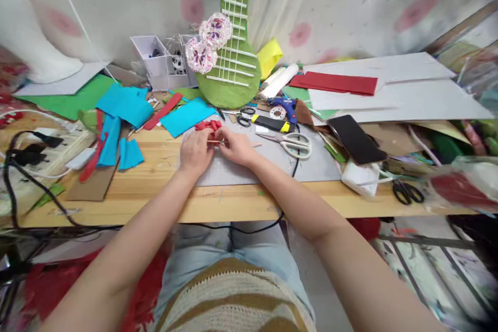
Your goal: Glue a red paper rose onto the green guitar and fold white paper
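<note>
Both hands meet over the grey board (241,174) on the wooden table. My left hand (195,153) is closed, its fingertips on a thin wooden stick (213,141). Just right of it, my right hand (236,148) pinches the same stick, whose end shows beyond the hand. A bunched red crepe paper flower (209,125) sits right behind the fingertips; whether it is fixed to the stick I cannot tell. Blue paper pieces (188,116) lie beyond my left hand. White-handled scissors (291,143) and a black-and-yellow utility knife (272,123) lie to the right.
A green guitar-shaped piece (233,72) stands at the back. Behind the knife are a blue glue gun (286,106) and a tape roll (277,112). A phone (356,139) and black-handled scissors (407,192) lie right; a power strip (73,150) and cables are left.
</note>
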### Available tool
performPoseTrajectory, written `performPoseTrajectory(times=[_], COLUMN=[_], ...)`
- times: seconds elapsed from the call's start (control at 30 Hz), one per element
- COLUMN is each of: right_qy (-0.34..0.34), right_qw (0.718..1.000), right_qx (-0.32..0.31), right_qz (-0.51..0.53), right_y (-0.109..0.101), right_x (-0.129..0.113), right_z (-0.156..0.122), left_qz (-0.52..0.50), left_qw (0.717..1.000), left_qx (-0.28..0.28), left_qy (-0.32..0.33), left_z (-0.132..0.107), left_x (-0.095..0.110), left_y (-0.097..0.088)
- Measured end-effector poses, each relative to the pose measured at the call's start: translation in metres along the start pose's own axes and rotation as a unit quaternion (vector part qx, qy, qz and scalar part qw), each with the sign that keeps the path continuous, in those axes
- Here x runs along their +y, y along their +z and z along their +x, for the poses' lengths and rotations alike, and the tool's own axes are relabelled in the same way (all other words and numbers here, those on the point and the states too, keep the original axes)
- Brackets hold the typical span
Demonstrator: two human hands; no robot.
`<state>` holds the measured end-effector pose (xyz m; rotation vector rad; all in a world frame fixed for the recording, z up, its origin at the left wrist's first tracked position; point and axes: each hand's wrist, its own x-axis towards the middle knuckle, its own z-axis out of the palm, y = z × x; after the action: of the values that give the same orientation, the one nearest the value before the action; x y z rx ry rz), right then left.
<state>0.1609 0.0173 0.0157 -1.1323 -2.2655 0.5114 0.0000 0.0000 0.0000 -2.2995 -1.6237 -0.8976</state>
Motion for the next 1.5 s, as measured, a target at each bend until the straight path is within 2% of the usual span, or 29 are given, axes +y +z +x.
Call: performPoseTrajectory(times=[0.2,0.37,0.6,0.73,1.0,1.23,1.5], right_qy=[-0.016,-0.022,-0.034,-0.029,-0.013,-0.02,-0.018], right_qw=[1.0,0.999,0.996,0.995,0.995,0.996,0.996], right_qx=[-0.008,0.017,0.045,0.05,0.043,0.036,0.024], right_qz=[-0.016,-0.023,-0.069,-0.087,-0.083,-0.077,-0.083], right_y=[0.0,0.001,0.005,0.004,0.004,0.005,0.002], right_x=[0.0,-0.002,-0.002,-0.002,-0.004,-0.006,-0.009], right_z=[0.001,0.001,0.001,0.0,-0.001,0.0,-0.002], left_qz=[-0.005,-0.054,-0.057,-0.054,-0.001,-0.018,0.005], left_qw=[1.0,0.998,0.997,0.998,0.998,0.998,0.996], left_qx=[0.012,0.021,0.046,0.038,0.06,0.059,0.083], left_qy=[-0.018,-0.034,-0.014,-0.005,-0.003,-0.005,0.024], left_z=[0.002,-0.001,-0.001,-0.002,-0.002,-0.002,-0.003], left_x=[0.001,0.001,-0.003,-0.004,0.002,0.007,0.008], left_y=[0.005,0.002,0.005,0.005,0.0,-0.003,-0.006])
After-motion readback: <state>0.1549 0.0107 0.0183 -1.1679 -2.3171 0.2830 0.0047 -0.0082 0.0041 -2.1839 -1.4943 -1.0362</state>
